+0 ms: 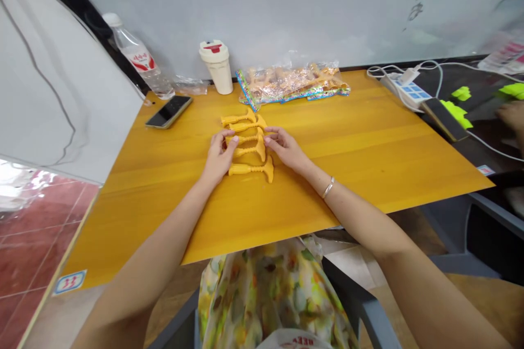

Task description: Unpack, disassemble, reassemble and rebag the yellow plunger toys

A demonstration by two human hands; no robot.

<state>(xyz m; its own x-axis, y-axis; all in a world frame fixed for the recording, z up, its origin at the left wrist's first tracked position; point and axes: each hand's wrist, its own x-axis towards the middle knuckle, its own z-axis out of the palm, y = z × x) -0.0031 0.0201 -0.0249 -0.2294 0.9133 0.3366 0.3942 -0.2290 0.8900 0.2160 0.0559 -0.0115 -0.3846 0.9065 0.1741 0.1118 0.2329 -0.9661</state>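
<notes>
— Orange wood desk (347,185), pale wall (262,5) behind it: where are the yellow plastic pieces (249,169)?

— Five of them lie close together near the middle of the desk, between the person's hands, with their stems toward the left and flared heads toward the right. Some seem to touch.

— And the hands?

— Neither looks clenched. The left hand (220,157) rests over the middle pieces with its fingers curved, while the right hand (285,148) comes in from the other side, its fingertips (268,140) against them. Whether either is truly pinching a piece can't be told.

— What could go wrong from here?

— With the pieces this close, they could snag on one another, so a careless push from either hand might scatter the group. A reach toward the crinkly clear plastic bag (290,83) behind them could drag a sleeveless forearm across the pieces, and a wide sweep might topple the tall cup (216,68) beside that bag.
</notes>
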